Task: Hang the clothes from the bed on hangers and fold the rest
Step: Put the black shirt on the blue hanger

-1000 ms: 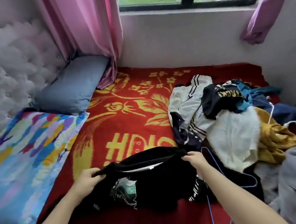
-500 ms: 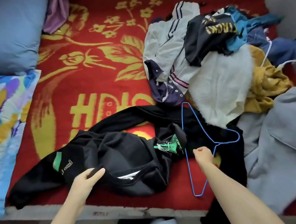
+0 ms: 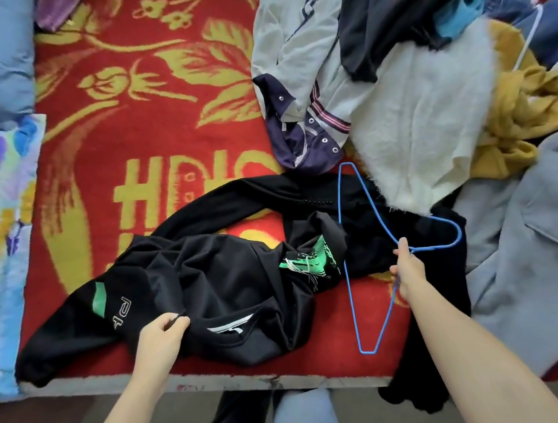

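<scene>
At lower centre of the frame, the left hand (image 3: 161, 334) pinches a fold of the black shirt (image 3: 209, 280) between thumb and curled fingers, just left of the collar; the shirt lies crumpled along the near edge of the bed (image 3: 159, 137), its long axis running left to right. To its right, the right hand (image 3: 407, 268) is curled round the neck of the blue hanger (image 3: 350, 290), whose long axis runs from near to far with the hook pointing toward the right of the frame. Farther back, at upper right, the clothes pile (image 3: 415, 111) lies heaped on the bed.
</scene>
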A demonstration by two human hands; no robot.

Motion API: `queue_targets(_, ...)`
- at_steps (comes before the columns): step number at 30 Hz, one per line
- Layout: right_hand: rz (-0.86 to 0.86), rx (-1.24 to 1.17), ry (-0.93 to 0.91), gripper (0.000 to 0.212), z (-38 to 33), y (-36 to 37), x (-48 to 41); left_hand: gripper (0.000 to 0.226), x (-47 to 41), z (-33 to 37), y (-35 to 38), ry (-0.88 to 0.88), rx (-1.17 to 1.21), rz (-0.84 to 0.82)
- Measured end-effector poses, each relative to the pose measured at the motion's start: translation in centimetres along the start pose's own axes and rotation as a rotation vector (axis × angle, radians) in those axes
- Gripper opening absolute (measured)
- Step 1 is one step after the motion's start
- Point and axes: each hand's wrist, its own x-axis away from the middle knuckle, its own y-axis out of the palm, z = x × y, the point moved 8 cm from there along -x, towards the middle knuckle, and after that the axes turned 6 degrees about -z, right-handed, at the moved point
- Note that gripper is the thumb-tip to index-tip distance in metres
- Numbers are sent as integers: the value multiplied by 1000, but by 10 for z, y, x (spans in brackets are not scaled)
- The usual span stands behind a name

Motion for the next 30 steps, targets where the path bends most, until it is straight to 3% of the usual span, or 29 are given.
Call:
queue_targets(3, -66, 92, -50, 58, -16, 10, 15, 16, 2, 8, -4, 19, -67, 13)
queue_targets(5, -15, 93, -135, 44, -37, 9, 31, 17, 4, 13, -7, 24, -75, 16)
queue_targets(7, 110, 220, -312, 33, -71, 5, 60, 16, 7, 18, -15, 25, -25, 21)
queue_targets(9, 171, 440, -546, 35, -106, 7, 98, 14, 11, 25, -19, 39, 41, -3)
queue_targets(11, 109, 595, -778, 42, -132, 20, 140, 20, 17, 34, -25, 89, 33, 9)
queue_targets(13, -101, 632, -893, 36, -144, 39, 169, 18, 24, 42, -37, 125, 4, 66)
queue_targets(17, -558, 625, -886, 25, -139, 83, 217, 11, 31, 54, -58, 170, 44, -2)
queue_targets(20, -716, 687, -861, 25, -129, 105, 241, 18, 39, 61, -76, 216, 68, 6)
queue_targets(23, -745, 717, -869, 28, -123, 118, 262, 21, 46, 66, -97, 293, 97, 49)
queue_targets(30, -658, 727, -1009, 35, -118, 138, 324, 24, 67, 102, -128, 569, 45, -65)
